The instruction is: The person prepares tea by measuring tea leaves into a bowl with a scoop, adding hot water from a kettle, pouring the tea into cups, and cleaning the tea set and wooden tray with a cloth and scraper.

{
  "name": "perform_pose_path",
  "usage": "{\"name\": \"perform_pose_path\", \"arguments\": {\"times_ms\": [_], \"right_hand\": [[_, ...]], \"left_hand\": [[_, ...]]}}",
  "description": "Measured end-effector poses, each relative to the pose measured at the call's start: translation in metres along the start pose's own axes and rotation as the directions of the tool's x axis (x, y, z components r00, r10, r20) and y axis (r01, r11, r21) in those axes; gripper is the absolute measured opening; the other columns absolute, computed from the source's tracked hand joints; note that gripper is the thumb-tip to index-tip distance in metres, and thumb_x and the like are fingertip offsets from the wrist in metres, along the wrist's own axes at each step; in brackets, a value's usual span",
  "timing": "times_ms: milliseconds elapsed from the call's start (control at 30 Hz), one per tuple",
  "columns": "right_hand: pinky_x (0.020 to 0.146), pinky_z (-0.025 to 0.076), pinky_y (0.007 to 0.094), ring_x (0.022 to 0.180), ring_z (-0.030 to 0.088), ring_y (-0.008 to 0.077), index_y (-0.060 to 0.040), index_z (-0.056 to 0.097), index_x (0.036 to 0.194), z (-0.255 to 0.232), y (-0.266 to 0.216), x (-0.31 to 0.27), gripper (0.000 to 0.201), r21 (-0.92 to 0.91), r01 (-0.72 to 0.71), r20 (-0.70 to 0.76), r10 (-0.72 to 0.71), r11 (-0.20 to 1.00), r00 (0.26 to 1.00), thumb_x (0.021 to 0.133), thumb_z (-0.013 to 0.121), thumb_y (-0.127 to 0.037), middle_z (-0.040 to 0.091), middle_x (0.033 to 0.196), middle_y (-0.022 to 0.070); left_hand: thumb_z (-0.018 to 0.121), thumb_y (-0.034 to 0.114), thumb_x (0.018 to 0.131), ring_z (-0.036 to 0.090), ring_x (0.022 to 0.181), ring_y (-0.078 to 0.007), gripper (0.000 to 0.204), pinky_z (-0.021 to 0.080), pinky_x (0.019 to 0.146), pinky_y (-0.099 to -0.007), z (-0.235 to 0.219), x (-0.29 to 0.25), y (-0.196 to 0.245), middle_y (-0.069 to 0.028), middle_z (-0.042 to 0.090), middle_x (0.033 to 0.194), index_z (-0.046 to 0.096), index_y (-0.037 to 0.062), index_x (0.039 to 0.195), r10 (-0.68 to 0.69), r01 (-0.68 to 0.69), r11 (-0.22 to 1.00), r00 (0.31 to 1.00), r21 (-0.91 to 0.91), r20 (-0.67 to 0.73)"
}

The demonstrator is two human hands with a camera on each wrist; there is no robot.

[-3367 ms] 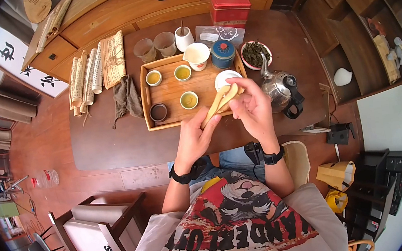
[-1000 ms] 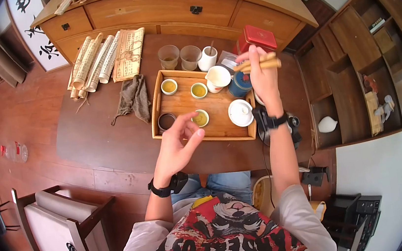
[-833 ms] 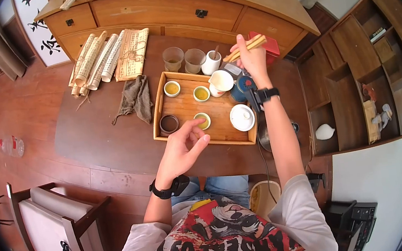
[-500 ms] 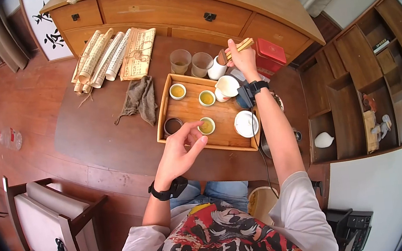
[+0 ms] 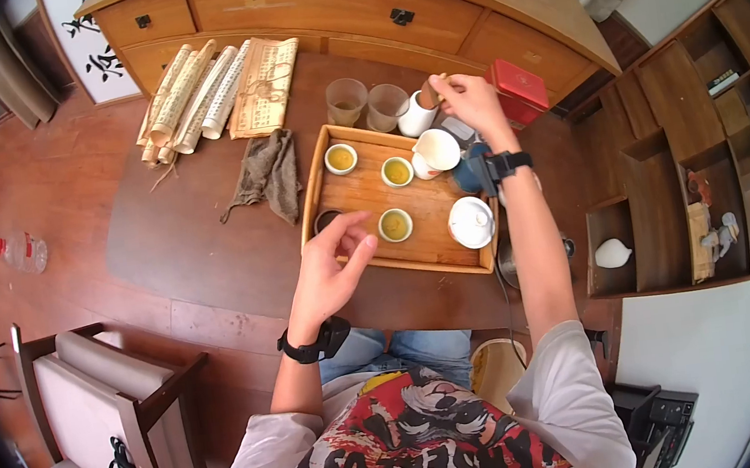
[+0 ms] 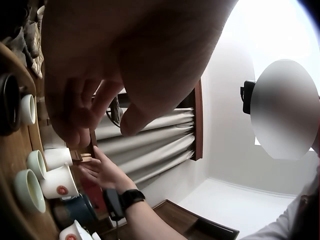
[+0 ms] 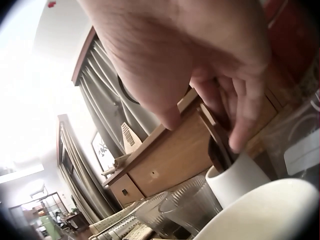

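My right hand (image 5: 471,101) is over the white cup (image 5: 417,118) at the back of the table. In the right wrist view, slim wooden tea tools (image 7: 214,131) stand in that cup, tilted. The thumb is apart from them, and one fingertip is right at the cup's rim beside them. My left hand (image 5: 332,266) hovers at the front left of the wooden tray (image 5: 434,268), fingers loosely bent and holding nothing. It partly hides a dark cup (image 5: 325,221). Small teacups (image 5: 395,225) with yellow tea stand on the tray, along with a white lidded bowl (image 5: 471,223).
A white pitcher (image 5: 435,151) and a blue canister (image 5: 465,179) are near my right wrist. Two clear glasses (image 5: 387,106) stand left of the white cup, and a red tin (image 5: 518,93) right of it. A grey cloth (image 5: 267,177) and paper scrolls (image 5: 183,94) lie left.
Both hands held the wooden tools over the tray earlier. My right hand then carried them to the white cup, where they now stand with its grip loosened. My left hand moved left.
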State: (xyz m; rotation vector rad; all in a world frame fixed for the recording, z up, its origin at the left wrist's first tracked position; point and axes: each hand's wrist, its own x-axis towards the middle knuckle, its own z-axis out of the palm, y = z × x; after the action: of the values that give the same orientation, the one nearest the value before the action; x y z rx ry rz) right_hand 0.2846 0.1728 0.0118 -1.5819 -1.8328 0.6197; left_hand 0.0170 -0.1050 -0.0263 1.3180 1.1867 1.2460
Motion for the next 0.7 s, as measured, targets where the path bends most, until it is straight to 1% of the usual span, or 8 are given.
{"name": "perform_pose_path", "arguments": {"times_ms": [100, 167, 233, 367, 400, 533, 600, 700], "right_hand": [[0.08, 0.064, 0.037, 0.091, 0.083, 0.0274, 0.001, 0.083, 0.11, -0.014, -0.017, -0.025, 0.042, -0.12, 0.152, -0.15, -0.169, 0.981, 0.974, 0.103, 0.078, -0.04, 0.084, 0.095, 0.0183], [0.074, 0.062, 0.0356, 0.077, 0.08, 0.0229, -0.0023, 0.084, 0.111, -0.023, -0.025, -0.048, 0.029, -0.105, 0.224, -0.281, -0.245, 0.969, 0.928, 0.104, 0.077, -0.029, 0.081, 0.085, 0.0138], [0.068, 0.059, 0.0337, 0.067, 0.076, 0.0207, -0.0013, 0.084, 0.102, -0.036, -0.061, -0.087, 0.025, -0.059, 0.107, -0.252, -0.118, 0.993, 0.96, 0.104, 0.077, -0.025, 0.077, 0.075, 0.0118], [0.059, 0.051, 0.0309, 0.059, 0.065, 0.0114, -0.0012, 0.082, 0.094, -0.022, -0.071, -0.158, 0.02, 0.123, 0.149, -0.119, -0.134, 0.981, 0.984, 0.101, 0.08, -0.019, 0.071, 0.068, 0.0103], [0.058, 0.046, 0.0259, 0.062, 0.059, 0.0042, 0.0013, 0.082, 0.092, -0.013, -0.069, -0.175, 0.018, 0.161, 0.149, -0.076, -0.138, 0.976, 0.988, 0.101, 0.08, -0.015, 0.069, 0.067, 0.0007], [0.052, 0.039, 0.0278, 0.055, 0.049, 0.0042, 0.0022, 0.073, 0.082, 0.01, -0.064, -0.234, 0.034, 0.219, 0.031, 0.052, -0.043, 0.975, 0.998, 0.103, 0.083, -0.022, 0.058, 0.058, -0.0003], [0.051, 0.038, 0.0282, 0.054, 0.048, 0.0042, 0.0022, 0.07, 0.079, 0.019, -0.051, -0.251, 0.037, 0.221, 0.018, 0.047, -0.029, 0.975, 0.998, 0.103, 0.082, -0.023, 0.056, 0.057, -0.0005], [0.052, 0.038, 0.0277, 0.055, 0.047, 0.0041, 0.0017, 0.067, 0.078, 0.02, -0.04, -0.27, 0.037, 0.204, -0.015, 0.063, 0.002, 0.979, 0.998, 0.104, 0.081, -0.02, 0.055, 0.058, -0.0001]], "left_hand": [[0.071, 0.015, 0.11, 0.065, 0.081, -0.0104, 0.024, 0.056, 0.077, -0.0286, -0.011, 0.002, -0.002, -0.0044, 0.073, 0.091, 0.077, -0.004, 0.124, -0.056, 0.054, 0.998, 0.986, -0.02, -0.158], [0.068, 0.016, 0.112, 0.064, 0.08, -0.0103, 0.023, 0.055, 0.076, -0.0285, -0.02, 0.001, -0.006, -0.0042, 0.073, 0.09, 0.079, -0.004, 0.117, -0.063, 0.059, 0.998, 0.982, -0.029, -0.18], [0.066, 0.017, 0.113, 0.064, 0.08, -0.0102, 0.026, 0.054, 0.074, -0.0284, -0.021, 0.002, -0.011, -0.0041, 0.073, 0.088, 0.08, -0.004, 0.11, -0.067, 0.06, 0.997, 0.981, -0.045, -0.182], [0.065, 0.019, 0.114, 0.063, 0.078, -0.01, 0.032, 0.051, 0.071, -0.0287, -0.005, -0.005, -0.009, -0.005, 0.071, 0.082, 0.079, -0.0046, 0.097, -0.054, 0.053, 0.998, 0.992, -0.017, -0.112], [0.065, 0.018, 0.114, 0.063, 0.078, -0.0101, 0.033, 0.051, 0.071, -0.0287, 0.001, -0.006, -0.007, -0.0053, 0.07, 0.08, 0.079, -0.0046, 0.095, -0.054, 0.054, 0.999, 0.996, -0.009, -0.074], [0.073, 0.011, 0.108, 0.066, 0.079, -0.0122, 0.016, 0.055, 0.076, -0.0287, 0.016, -0.004, 0.002, -0.0061, 0.07, 0.086, 0.08, -0.003, 0.104, -0.055, 0.052, 0.997, 0.997, 0.062, 0.057], [0.078, 0.01, 0.103, 0.066, 0.081, -0.0118, 0.014, 0.056, 0.077, -0.0294, 0.02, 0.008, 0.008, -0.0069, 0.071, 0.09, 0.08, -0.0022, 0.109, 0.051, -0.054, 0.992, 0.998, 0.112, 0.037], [0.086, 0.013, 0.093, 0.072, 0.089, -0.0258, 0.036, 0.06, 0.083, -0.0411, 0.006, 0.055, 0.008, -0.0149, 0.074, 0.103, 0.076, -0.0008, 0.125, 0.2, -0.188, 0.94, 0.98, 0.284, -0.013]]}}
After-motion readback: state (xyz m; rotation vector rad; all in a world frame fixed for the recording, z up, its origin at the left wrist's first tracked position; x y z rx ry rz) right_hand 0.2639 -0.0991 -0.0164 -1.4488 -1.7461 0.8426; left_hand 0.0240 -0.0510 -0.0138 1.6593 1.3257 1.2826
